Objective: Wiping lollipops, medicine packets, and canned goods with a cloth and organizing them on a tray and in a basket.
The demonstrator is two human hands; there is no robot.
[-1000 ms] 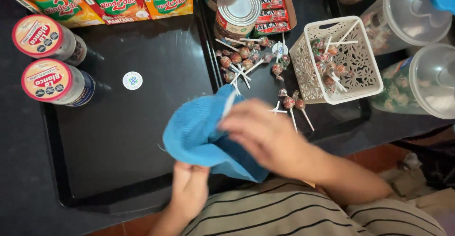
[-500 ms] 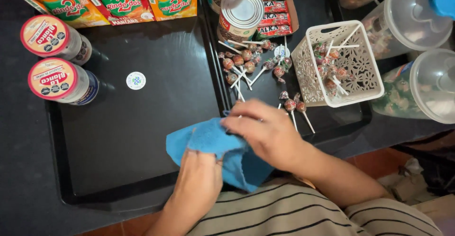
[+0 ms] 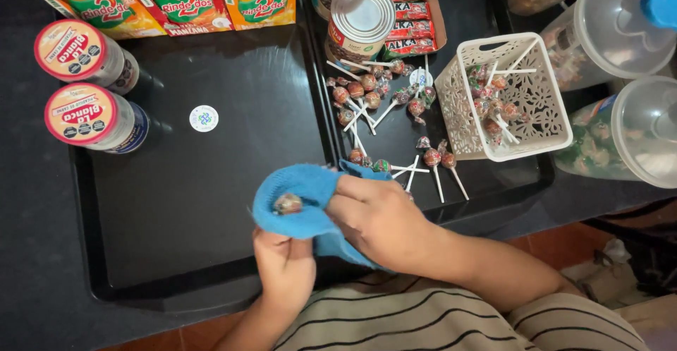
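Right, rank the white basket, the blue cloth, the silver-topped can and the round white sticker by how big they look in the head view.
1. White basket
2. Blue cloth, a close second; partly bunched and nearer the camera, so unsure
3. Can
4. Sticker

bare black tray (image 3: 211, 203) left of hands, loose lollipops (image 3: 374, 104) and white basket (image 3: 511, 97) crowd right

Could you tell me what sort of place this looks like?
Probably a small shop counter: drink mix packets, loose lollipops on black trays, and more in a white basket.
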